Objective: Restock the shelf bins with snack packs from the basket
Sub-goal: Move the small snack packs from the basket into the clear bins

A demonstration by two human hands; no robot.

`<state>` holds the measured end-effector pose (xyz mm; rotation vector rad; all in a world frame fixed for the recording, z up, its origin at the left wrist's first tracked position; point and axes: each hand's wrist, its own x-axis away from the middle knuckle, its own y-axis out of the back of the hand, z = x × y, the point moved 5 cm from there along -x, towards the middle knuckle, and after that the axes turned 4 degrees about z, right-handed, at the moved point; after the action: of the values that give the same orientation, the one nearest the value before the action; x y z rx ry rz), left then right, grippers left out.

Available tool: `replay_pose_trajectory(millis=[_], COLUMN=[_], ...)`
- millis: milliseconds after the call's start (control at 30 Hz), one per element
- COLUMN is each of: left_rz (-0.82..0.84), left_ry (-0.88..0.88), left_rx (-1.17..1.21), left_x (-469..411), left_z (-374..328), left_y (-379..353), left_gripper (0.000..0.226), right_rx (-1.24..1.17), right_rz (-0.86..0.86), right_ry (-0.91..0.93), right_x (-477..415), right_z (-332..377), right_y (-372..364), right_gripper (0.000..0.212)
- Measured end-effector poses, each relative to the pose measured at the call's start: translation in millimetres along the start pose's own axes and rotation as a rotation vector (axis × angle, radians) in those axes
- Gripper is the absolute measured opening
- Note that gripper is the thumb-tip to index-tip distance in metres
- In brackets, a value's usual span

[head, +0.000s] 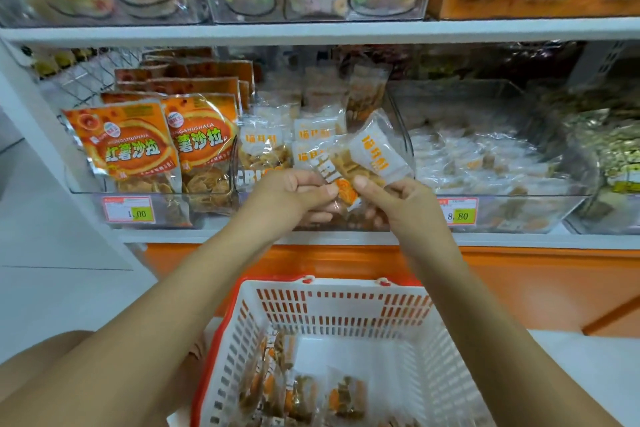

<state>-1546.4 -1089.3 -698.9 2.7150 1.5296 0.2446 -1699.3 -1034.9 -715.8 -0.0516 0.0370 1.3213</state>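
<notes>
Clear bin [404, 135]: middle of the shelf, partly filled with standing packs [263, 146] in white and orange.
Held pack [372, 152]: in the air at the bin's front lip, just in front of the standing packs and not yet inside.
Its axis: tilted, with the long axis running from low left to high right. The white printed end points up toward the bin's right wall. The orange end hangs down between the two hands.
Grip, left hand [294, 189]: at the bin's front. The thumb and curled fingers pinch the pack's low left edge.
Grip, right hand [394, 199]: at the bin's front, right of the other hand. The thumb lies on the pack's face and the fingers curl behind it, holding it.
Nearer hand: both hold the low end, but the right sits under the pack's body, so it looks better placed to carry it in.
Coming move: probably swing the white end leftward until the pack stands upright like the others, then push it away from the body, over the lip and into the bin's right side.
White basket [346, 288]: below the bin and nearer the person, with spare packs [301, 392] lying in its bottom.
Risk: the tilted top could catch the bin's right wall.
</notes>
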Motion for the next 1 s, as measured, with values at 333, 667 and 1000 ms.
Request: replay_pose_trajectory(millis=[333,667,1000], left_rz=[-0.211,-0.165,-0.146], left_ry=[-0.178,-0.151,-0.106], left_rx=[-0.699,-0.669,-0.579], left_x=[-41,-46,-46], left_z=[-24,-23,-22], left_y=[10,14,17], left_gripper=[0.022,0.023,0.02], right_rx=[0.55,1.111,1.298], right_rz=[-0.317,-0.313,-0.31], right_ry=[0.092,-0.056,-0.035], right_x=[-108,-204,-218], right_z=[56,64,58], right_y=[60,25,21], right_gripper=[0.02,0.037,0.058])
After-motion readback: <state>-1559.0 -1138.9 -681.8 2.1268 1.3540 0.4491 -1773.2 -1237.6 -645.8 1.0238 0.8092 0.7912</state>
